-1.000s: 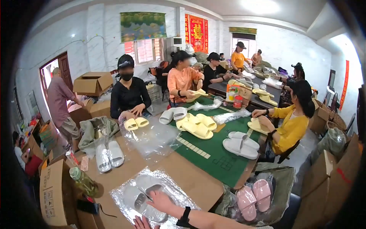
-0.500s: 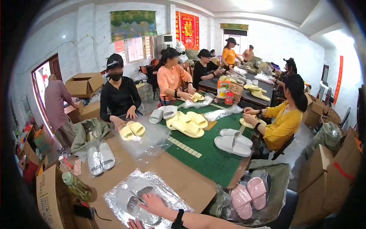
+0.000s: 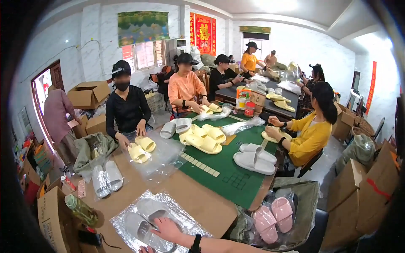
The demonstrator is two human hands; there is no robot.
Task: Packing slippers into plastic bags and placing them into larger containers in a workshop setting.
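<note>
Smooth grey slippers [image 3: 152,208], round at the toes, with a wide strap across the top of each. Around and under them, thin clear plastic [image 3: 195,221], shiny and full of crinkles. Cannot tell if tucked inside the plastic or just lying on top of it.

Below that, a flat brown sheet of cardboard [image 3: 211,204]; past it, a green mat [image 3: 202,183] with pale yellow slippers [image 3: 204,143] in a heap and a white pair [image 3: 255,162]. On the left, a green bottle [image 3: 81,209] beside a cardboard box [image 3: 48,215]. On the right, bumpy pink slippers [image 3: 264,223] at the mouth of a floppy green sack [image 3: 310,202]. Farther off, people [image 3: 126,111] busy in a bright room with pale walls [image 3: 105,42].

Grey slippers right under the right hand [image 3: 166,230], its fingers spread and touching them. Black band [image 3: 196,242] on that wrist. Left hand [image 3: 146,249] near their close side, mostly out of sight at the bottom edge; cannot tell if gripping. Hands apart from each other
</note>
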